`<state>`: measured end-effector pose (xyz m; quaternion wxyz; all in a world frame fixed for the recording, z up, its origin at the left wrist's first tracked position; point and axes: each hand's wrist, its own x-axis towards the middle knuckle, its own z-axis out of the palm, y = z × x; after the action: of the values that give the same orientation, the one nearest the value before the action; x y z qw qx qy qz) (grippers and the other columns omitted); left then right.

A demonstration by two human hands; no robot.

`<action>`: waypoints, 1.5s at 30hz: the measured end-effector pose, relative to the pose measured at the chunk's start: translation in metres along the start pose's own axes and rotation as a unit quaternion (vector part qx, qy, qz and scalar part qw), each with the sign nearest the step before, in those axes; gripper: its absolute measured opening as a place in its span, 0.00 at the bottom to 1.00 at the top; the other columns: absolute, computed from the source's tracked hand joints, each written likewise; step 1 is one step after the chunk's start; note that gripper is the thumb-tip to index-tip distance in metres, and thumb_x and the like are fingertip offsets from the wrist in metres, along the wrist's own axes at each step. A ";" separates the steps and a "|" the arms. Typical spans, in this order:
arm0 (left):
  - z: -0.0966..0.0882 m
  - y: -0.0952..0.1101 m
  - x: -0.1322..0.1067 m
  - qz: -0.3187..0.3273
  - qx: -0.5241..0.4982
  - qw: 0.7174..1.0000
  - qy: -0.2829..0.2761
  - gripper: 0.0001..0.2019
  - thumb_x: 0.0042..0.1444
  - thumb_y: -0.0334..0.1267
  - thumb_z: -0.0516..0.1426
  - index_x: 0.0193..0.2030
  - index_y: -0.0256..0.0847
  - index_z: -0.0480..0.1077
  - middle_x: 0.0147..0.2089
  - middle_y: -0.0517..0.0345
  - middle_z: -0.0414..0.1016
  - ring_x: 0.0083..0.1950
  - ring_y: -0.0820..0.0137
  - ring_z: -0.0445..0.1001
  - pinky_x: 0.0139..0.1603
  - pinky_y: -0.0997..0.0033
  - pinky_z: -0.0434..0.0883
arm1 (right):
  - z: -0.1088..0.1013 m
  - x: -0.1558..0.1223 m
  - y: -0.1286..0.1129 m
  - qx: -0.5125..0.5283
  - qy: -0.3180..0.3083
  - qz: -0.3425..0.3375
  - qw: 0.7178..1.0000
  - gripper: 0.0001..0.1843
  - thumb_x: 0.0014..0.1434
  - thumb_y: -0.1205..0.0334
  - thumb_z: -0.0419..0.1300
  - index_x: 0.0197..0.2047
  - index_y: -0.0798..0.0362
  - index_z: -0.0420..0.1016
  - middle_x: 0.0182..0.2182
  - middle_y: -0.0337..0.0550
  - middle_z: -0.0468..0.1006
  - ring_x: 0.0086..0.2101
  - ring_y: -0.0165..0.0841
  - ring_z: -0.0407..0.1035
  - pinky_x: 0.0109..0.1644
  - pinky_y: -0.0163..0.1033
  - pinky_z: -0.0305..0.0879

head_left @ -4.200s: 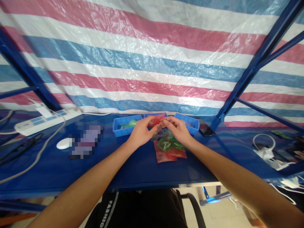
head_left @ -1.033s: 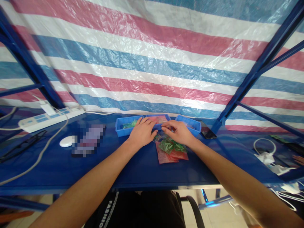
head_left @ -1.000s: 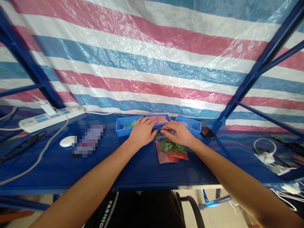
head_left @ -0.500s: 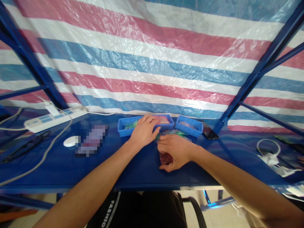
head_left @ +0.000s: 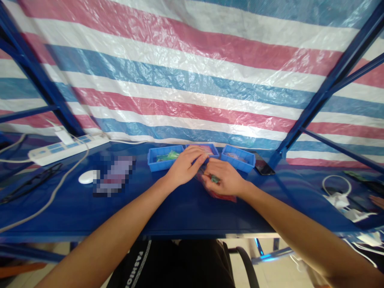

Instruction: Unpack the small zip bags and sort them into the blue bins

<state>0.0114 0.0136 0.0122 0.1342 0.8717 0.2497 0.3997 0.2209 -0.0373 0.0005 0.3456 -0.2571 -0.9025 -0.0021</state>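
Red packets (head_left: 224,197) lie over a blue table (head_left: 183,218) backed by striped sheeting (head_left: 195,76).

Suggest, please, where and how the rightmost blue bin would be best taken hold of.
I'd pinch the rightmost blue bin by the rim of its near wall, toward the right, coming from above on the person's side. Its open top leaves that edge exposed, while the right hand crowds the near left corner and the phone lies beside the right end.
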 end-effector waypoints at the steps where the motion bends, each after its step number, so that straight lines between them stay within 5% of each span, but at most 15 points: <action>1: 0.000 0.001 0.000 -0.019 -0.036 0.999 -0.002 0.23 0.78 0.48 0.46 0.52 0.42 0.81 0.52 0.51 0.85 0.57 0.57 0.80 0.63 0.55 0.73 | -0.002 -0.001 0.004 0.023 0.038 0.035 0.998 0.11 0.71 0.60 0.57 0.34 0.48 0.70 0.30 0.42 0.74 0.34 0.37 0.66 0.43 0.43 0.64; 5: -0.001 0.002 -0.002 -0.084 -0.074 0.993 -0.029 0.25 0.77 0.54 0.48 0.49 0.41 0.82 0.43 0.55 0.86 0.42 0.61 0.82 0.44 0.65 0.75 | -0.003 -0.003 0.021 0.138 0.173 0.199 0.955 0.16 0.74 0.50 0.58 0.35 0.49 0.71 0.29 0.39 0.71 0.30 0.34 0.65 0.38 0.41 0.62; 10: 0.002 -0.001 0.000 -0.096 -0.069 0.993 0.011 0.16 0.69 0.51 0.61 0.52 0.42 0.82 0.44 0.58 0.85 0.40 0.64 0.81 0.44 0.68 0.74 | 0.004 -0.002 0.036 0.255 0.226 0.299 0.891 0.24 0.68 0.36 0.61 0.35 0.49 0.73 0.25 0.35 0.67 0.25 0.31 0.58 0.29 0.38 0.56; 18: 0.008 -0.014 0.002 -0.128 -0.216 0.967 0.032 0.23 0.62 0.49 0.67 0.61 0.41 0.76 0.58 0.49 0.83 0.55 0.57 0.83 0.57 0.59 0.79 | 0.009 -0.001 0.041 0.255 0.274 0.333 0.866 0.25 0.69 0.35 0.59 0.38 0.49 0.75 0.28 0.37 0.71 0.28 0.33 0.63 0.33 0.37 0.64; 23: 0.010 -0.019 0.002 -0.155 -0.239 0.955 0.084 0.30 0.62 0.47 0.67 0.67 0.41 0.68 0.46 0.53 0.85 0.46 0.60 0.84 0.52 0.59 0.81 | 0.008 0.002 0.044 0.302 0.302 0.328 0.843 0.21 0.68 0.37 0.61 0.42 0.48 0.76 0.35 0.40 0.80 0.36 0.36 0.74 0.46 0.41 0.75; 28: 0.009 -0.017 0.002 -0.149 -0.232 0.955 0.108 0.31 0.62 0.46 0.67 0.69 0.43 0.67 0.45 0.55 0.84 0.46 0.61 0.84 0.51 0.60 0.80 | 0.007 0.006 0.036 0.344 0.271 0.305 0.846 0.22 0.63 0.40 0.69 0.50 0.47 0.77 0.43 0.43 0.84 0.45 0.40 0.78 0.58 0.47 0.75; 32: 0.009 -0.015 0.002 -0.148 -0.244 0.953 0.100 0.30 0.63 0.48 0.67 0.69 0.42 0.67 0.45 0.53 0.84 0.46 0.61 0.84 0.50 0.61 0.80 | 0.010 0.004 0.034 0.358 0.219 0.300 0.856 0.26 0.57 0.39 0.73 0.50 0.47 0.78 0.42 0.43 0.84 0.44 0.39 0.79 0.54 0.45 0.76; 36: 0.010 -0.018 0.004 -0.150 -0.276 0.944 0.102 0.31 0.62 0.47 0.68 0.68 0.41 0.67 0.47 0.52 0.84 0.49 0.61 0.84 0.53 0.61 0.80 | 0.012 0.003 0.036 0.370 0.185 0.301 0.859 0.23 0.55 0.38 0.73 0.40 0.48 0.80 0.35 0.40 0.84 0.35 0.37 0.77 0.45 0.44 0.76; 40: 0.009 -0.022 0.005 -0.137 -0.239 0.952 0.135 0.28 0.62 0.46 0.68 0.66 0.42 0.70 0.49 0.51 0.83 0.50 0.62 0.84 0.52 0.63 0.80 | 0.013 0.003 0.040 0.352 0.225 0.314 0.853 0.23 0.54 0.38 0.74 0.37 0.49 0.80 0.28 0.37 0.80 0.29 0.34 0.72 0.36 0.40 0.71; 45: 0.003 -0.014 0.004 -0.077 -0.068 0.978 0.183 0.16 0.64 0.45 0.66 0.57 0.45 0.79 0.57 0.49 0.77 0.47 0.65 0.80 0.42 0.68 0.78 | 0.015 0.001 0.050 0.350 0.294 0.323 0.828 0.21 0.58 0.40 0.73 0.40 0.47 0.79 0.29 0.36 0.78 0.28 0.32 0.71 0.36 0.39 0.70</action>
<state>0.0113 0.0273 0.0065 0.1759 0.7510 0.3086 0.5566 0.2344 0.0089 -0.0192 0.6428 -0.3828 -0.5635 0.3504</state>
